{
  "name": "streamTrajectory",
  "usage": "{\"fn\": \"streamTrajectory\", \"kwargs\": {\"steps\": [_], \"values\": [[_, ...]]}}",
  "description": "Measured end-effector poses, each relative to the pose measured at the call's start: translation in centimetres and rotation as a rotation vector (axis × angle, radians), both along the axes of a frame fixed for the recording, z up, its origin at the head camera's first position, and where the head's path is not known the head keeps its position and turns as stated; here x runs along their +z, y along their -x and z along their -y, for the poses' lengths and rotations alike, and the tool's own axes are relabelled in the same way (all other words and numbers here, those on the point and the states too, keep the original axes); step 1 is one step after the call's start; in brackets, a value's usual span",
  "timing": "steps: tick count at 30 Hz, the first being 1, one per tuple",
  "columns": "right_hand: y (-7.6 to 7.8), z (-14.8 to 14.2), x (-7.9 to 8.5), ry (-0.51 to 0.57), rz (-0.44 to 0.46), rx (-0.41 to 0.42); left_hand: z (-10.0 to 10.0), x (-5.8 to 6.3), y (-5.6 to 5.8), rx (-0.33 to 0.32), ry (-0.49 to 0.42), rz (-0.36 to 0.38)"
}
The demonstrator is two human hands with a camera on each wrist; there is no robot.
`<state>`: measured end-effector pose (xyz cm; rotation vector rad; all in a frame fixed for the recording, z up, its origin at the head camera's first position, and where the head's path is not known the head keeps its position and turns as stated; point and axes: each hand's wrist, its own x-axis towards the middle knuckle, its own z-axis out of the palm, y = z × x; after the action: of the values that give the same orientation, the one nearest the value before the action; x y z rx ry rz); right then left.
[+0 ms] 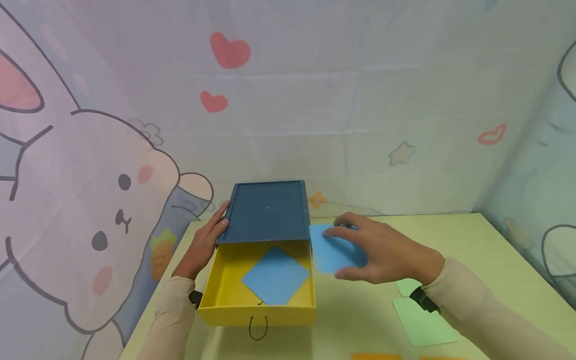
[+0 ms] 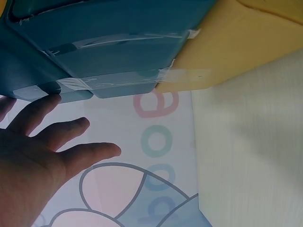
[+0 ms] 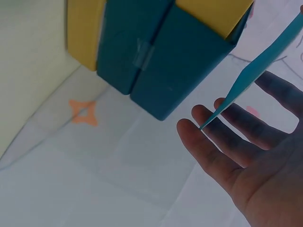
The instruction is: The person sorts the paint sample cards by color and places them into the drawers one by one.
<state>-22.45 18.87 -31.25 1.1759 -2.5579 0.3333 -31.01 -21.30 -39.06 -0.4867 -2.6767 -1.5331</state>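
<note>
A drawer box stands on the table, its dark blue sleeve (image 1: 265,212) above a pulled-out yellow drawer (image 1: 256,316) with a black cord loop (image 1: 258,330) at the front. Inside the drawer a blue card (image 1: 275,276) lies turned cornerwise. My left hand (image 1: 203,247) rests along the sleeve's left side, fingers spread in the left wrist view. Just right of the box, my right hand (image 1: 382,250) pinches another blue card (image 1: 335,257) between thumb and fingers. From the right wrist, this card (image 3: 255,66) is seen nearly edge-on against the fingertips.
Green cards (image 1: 425,322) lie on the table (image 1: 360,320) under the right forearm, one partly hidden. Orange cards (image 1: 375,356) show at the bottom edge. Clear tape (image 2: 118,80) runs along the sleeve's side. A printed cloth (image 1: 315,125) hangs behind the table.
</note>
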Motion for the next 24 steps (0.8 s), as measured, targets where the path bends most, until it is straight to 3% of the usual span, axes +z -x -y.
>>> {"fn": "streamTrajectory", "kwargs": {"steps": [6, 14, 24], "values": [[-1.2, 1.7, 0.4, 0.021, 0.022, 0.072, -0.1, -0.2, 0.1, -0.004, 0.004, 0.012], [-2.2, 6.7, 1.1, -0.008, 0.082, 0.186, 0.5, -0.5, 0.5, -0.003, -0.022, 0.006], [-1.6, 11.1, 0.3, -0.025, 0.198, 0.252, 0.7, -0.7, 0.4, 0.009, -0.017, 0.025]]}}
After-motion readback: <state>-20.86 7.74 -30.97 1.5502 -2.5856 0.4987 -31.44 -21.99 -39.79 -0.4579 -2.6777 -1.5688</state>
